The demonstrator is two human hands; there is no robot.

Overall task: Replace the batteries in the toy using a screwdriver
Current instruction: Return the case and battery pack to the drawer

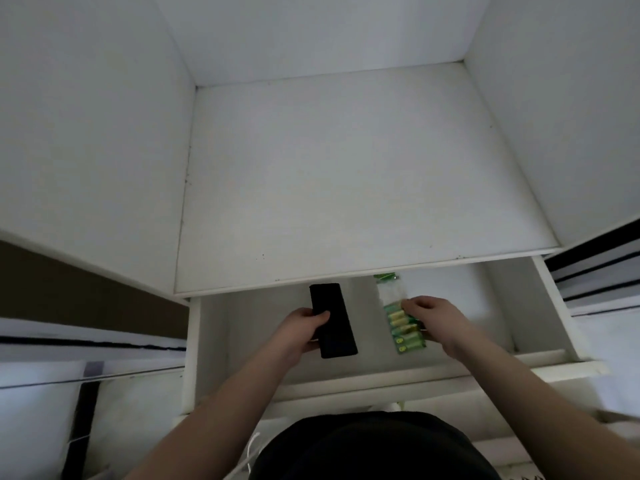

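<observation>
Both hands are inside an open white drawer (398,379). A flat black oblong case (334,323) is gripped at its left edge by my left hand (301,329), thumb over the top. A clear pack of green and yellow batteries (403,329) lies in the drawer to the right. My right hand (433,320) holds the pack at its right side, fingers curled over it. The pack's far end (386,278) reaches under the desktop edge. No toy or screwdriver is in view.
A white desktop (346,174) sits above the drawer, walled in by white panels left, back and right. The drawer's right wall (550,306) stands near my right forearm. White furniture with dark edges flanks both sides (86,344).
</observation>
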